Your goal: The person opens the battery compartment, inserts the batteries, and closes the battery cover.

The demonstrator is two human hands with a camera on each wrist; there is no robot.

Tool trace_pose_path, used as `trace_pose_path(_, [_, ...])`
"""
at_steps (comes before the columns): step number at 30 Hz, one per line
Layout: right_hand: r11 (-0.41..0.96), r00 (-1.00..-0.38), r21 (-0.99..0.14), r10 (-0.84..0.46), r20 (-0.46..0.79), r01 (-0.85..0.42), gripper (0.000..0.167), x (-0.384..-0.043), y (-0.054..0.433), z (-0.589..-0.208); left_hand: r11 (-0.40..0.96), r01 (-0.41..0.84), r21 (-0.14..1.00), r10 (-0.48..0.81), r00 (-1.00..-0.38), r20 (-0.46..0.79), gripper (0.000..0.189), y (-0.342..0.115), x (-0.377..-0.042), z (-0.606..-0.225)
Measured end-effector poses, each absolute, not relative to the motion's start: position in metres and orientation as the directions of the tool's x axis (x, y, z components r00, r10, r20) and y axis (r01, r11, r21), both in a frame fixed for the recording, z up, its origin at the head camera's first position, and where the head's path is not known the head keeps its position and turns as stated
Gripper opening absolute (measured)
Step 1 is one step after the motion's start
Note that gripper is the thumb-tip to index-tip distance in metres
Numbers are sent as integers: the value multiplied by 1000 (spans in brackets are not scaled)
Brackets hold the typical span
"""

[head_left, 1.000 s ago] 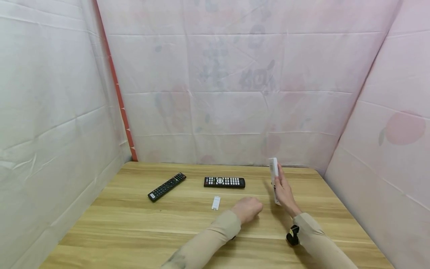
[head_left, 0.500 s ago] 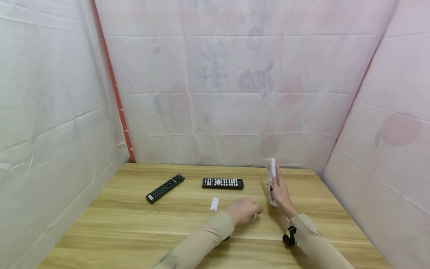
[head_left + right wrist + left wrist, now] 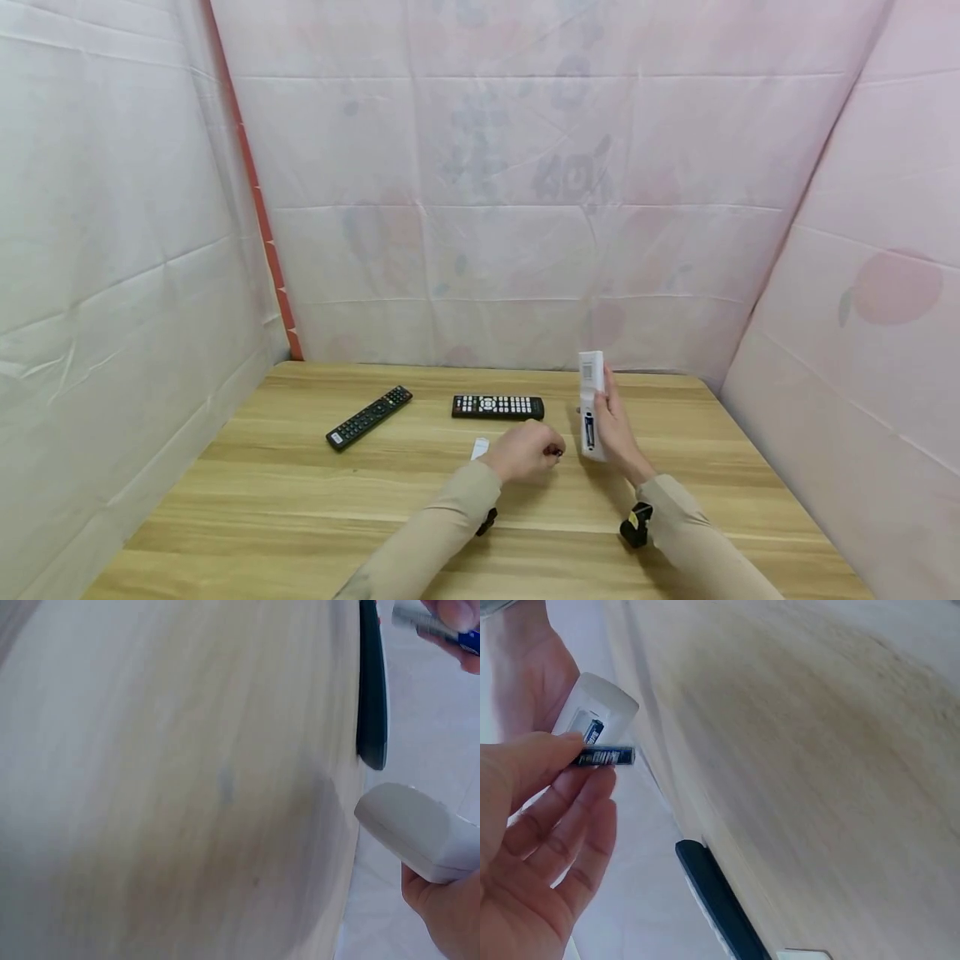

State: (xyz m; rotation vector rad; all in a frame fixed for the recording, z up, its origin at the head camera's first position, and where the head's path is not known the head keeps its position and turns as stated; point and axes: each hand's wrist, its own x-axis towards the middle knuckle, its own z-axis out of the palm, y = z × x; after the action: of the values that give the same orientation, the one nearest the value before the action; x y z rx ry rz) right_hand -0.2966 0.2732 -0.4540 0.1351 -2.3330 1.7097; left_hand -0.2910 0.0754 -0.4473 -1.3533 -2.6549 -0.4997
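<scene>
My left hand (image 3: 520,450) pinches a small dark battery (image 3: 609,756) between thumb and fingertips. To its right, my right hand (image 3: 618,432) grips a white remote control (image 3: 591,377), raised above the table and held on end with its back turned toward the left hand. The remote's battery compartment is uncovered, and a dark battery (image 3: 590,430) lies inside it. In the left wrist view the pinched battery is close in front of the remote; whether they touch I cannot tell. A white battery cover (image 3: 480,447) lies on the table, partly hidden behind the left hand.
A black remote with white buttons (image 3: 498,407) lies crosswise near the back of the wooden table (image 3: 247,500). Another black remote (image 3: 369,418) lies slantwise to its left. Pale cloth walls (image 3: 510,250) stand behind the table and at both sides.
My left hand has shifted left and slightly up, and the battery end now shows. The white remote has moved left and turned, bringing its compartment and the battery inside into view.
</scene>
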Motion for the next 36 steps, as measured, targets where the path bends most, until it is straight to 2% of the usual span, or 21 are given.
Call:
trace_pose_path(9, [202, -975, -962, 85, 205, -184, 56, -294, 256, -447, 505, 803, 315, 689, -595, 413, 17, 66, -291, -442])
trace_pose_path(15, [122, -980, -978, 86, 182, -171, 56, -294, 248, -447, 483, 789, 380, 635, -614, 469, 18, 60, -293, -441])
trace_pose_path(20, [29, -986, -989, 78, 146, -145, 55, -293, 241, -448, 428, 811, 399, 585, -585, 562, 16, 58, -294, -444])
trace_pose_path(29, [-173, -995, -980, 51, 90, -98, 54, -292, 226, -444, 424, 847, 320, 534, -519, 667, 14, 58, -289, -442])
trace_pose_path(36, [-236, -995, -966, 20, 100, -102, 53, -289, 219, -439, 478, 858, 187, 564, -463, 684, 17, 58, -287, -444])
